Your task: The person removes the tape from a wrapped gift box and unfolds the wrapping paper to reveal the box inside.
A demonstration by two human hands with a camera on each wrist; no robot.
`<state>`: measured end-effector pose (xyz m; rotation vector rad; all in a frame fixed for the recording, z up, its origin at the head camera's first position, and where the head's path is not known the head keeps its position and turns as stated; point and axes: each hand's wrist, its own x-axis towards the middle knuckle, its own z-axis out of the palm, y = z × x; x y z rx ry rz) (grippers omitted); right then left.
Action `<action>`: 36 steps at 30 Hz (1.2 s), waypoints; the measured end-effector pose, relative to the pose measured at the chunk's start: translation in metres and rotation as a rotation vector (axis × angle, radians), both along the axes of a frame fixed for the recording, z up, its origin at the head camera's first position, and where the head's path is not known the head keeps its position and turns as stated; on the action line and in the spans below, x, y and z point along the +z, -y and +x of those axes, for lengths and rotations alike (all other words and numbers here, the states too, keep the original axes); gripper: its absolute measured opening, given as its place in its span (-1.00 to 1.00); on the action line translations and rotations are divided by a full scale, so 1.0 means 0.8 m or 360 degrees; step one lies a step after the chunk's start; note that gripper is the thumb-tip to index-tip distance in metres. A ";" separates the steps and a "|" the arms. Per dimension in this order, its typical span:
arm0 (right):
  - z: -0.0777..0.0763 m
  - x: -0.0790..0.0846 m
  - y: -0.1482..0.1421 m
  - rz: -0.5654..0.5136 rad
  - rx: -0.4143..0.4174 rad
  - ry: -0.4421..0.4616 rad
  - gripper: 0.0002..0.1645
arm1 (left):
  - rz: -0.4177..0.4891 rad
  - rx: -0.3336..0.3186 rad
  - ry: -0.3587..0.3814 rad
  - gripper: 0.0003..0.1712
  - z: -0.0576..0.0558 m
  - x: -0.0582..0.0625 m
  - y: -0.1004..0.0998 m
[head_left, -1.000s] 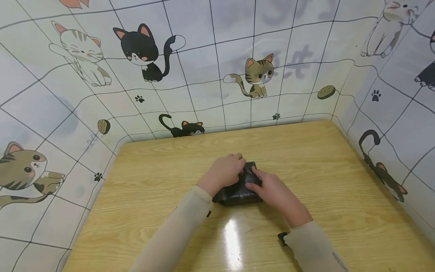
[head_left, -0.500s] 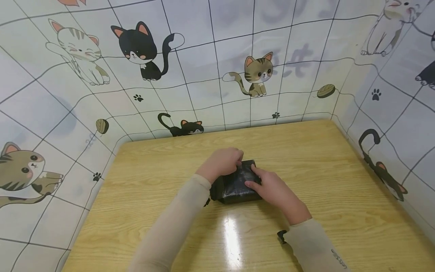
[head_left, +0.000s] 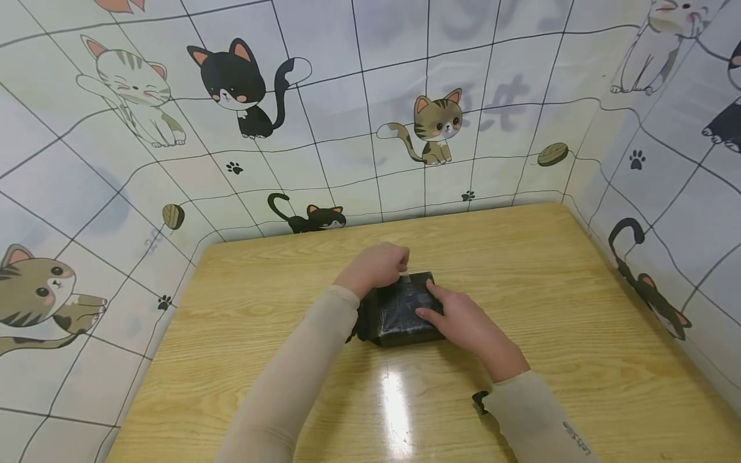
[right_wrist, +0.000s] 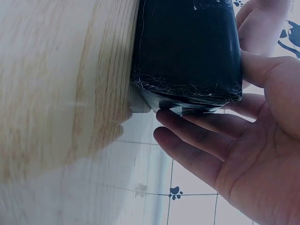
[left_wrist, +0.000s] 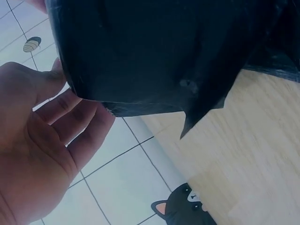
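The black package [head_left: 401,316] lies on the wooden table [head_left: 260,357], in its middle part, and sits between the two hands. It is box-like, with its upper face turned toward the head camera. That face is glossy and creased, and a dark strip runs along its left side.

The left hand [head_left: 376,265] is at the far left part of the package, with its fingers curled. The left wrist view shows the thumb and bent fingers at the package edge, pinching it; the exact contact of the fingertips is hidden behind the black wrapping. The bulk of the package extends to the right of this grip and nearer to the person. A pointed black flap [left_wrist: 191,123] juts from the wrapping in the left wrist view.

The right hand [head_left: 467,323] grips the right end of the package. The thumb presses on the upper face and the other fingers reach along the end, two of them fairly straight in the right wrist view. The package lies to the left of this grip.

Both forearms are covered by pale sleeves [head_left: 298,373]. A dark fitting [head_left: 480,402] shows beside the right cuff. Behind the table stands a white wall [head_left: 341,122] printed with cats and grid lines
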<state>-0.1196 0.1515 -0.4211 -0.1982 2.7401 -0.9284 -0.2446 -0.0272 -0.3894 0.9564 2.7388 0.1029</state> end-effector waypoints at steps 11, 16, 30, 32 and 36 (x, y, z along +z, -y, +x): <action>-0.001 -0.003 -0.001 -0.0005 -0.0013 0.0013 -0.08 | 0.0093 0.0122 0.0037 -0.83 -0.007 -0.005 0.000; -0.001 -0.003 -0.001 -0.0009 0.0002 -0.0005 -0.09 | 0.0089 0.0144 0.0028 -0.81 -0.009 -0.009 -0.001; 0.000 -0.003 -0.002 -0.0013 -0.0002 0.0011 -0.08 | 0.0516 0.0382 0.0286 -0.55 0.005 -0.008 0.018; -0.001 -0.004 -0.003 -0.0007 -0.0002 0.0006 -0.09 | 0.0508 0.0415 0.0223 -0.54 0.010 -0.008 0.018; -0.001 -0.004 -0.003 -0.0019 -0.0001 -0.0001 -0.09 | 0.0419 0.0418 0.0016 -0.61 0.022 -0.005 0.016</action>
